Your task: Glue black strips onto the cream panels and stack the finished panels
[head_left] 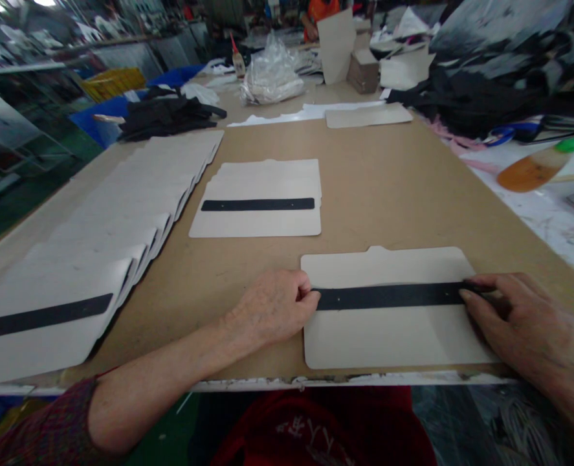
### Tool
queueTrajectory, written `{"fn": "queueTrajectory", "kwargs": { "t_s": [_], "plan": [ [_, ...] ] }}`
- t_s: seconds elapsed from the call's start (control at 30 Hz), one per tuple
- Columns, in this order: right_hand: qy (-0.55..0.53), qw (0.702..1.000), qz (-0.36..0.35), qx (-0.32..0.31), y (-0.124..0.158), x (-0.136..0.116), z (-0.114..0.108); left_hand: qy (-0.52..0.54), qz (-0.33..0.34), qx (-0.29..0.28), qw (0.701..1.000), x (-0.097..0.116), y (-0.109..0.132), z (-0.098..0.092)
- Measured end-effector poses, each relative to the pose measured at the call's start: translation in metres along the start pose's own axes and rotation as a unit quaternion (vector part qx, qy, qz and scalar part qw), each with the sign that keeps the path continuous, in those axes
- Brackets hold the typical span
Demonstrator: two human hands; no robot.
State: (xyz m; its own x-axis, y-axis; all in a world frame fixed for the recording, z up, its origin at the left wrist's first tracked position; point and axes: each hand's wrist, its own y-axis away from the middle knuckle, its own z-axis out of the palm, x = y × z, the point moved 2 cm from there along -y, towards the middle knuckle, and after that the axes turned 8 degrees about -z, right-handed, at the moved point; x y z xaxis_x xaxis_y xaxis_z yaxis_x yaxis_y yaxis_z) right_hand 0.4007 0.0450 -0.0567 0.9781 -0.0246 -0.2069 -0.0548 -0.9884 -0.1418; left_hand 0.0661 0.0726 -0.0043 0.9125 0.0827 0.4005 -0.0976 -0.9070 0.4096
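A black strip [388,296] lies across a pale cardboard panel [388,340] at the table's front edge. My left hand [279,304] pinches the strip's left end between thumb and finger. At the other end, my right hand [519,310] is closed on the strip in the same way, its thumb in front. Small light dots show near both ends of the strip. Farther back, a second pale panel [257,223] carries another black strip [257,204]. To the left runs a long row of overlapping panels [136,168], the nearest bearing a black strip [44,316].
Toward the back are a clear plastic bag [272,74], a pale board [369,116] and a brown box [363,70]. Dark cloth [167,113] sits at back left. On the right lie an orange bottle with a green tip [534,168] and a dark heap [490,97]. A person in orange [320,10] is beyond.
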Motion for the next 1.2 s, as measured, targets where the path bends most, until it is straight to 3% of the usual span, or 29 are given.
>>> {"fn": "queueTrajectory", "kwargs": {
  "t_s": [0.47, 1.2],
  "plan": [
    [-0.008, 0.999, -0.033, 0.032, -0.0003, 0.0018, 0.0031, -0.062, 0.004, 0.015, 0.998, -0.0022, -0.0026, 0.0025],
    [-0.062, 0.996, -0.068, 0.003, -0.0044, -0.0032, -0.0013, -0.126, 0.018, 0.046, 0.991, -0.0055, 0.0049, 0.0058]
  ]
}}
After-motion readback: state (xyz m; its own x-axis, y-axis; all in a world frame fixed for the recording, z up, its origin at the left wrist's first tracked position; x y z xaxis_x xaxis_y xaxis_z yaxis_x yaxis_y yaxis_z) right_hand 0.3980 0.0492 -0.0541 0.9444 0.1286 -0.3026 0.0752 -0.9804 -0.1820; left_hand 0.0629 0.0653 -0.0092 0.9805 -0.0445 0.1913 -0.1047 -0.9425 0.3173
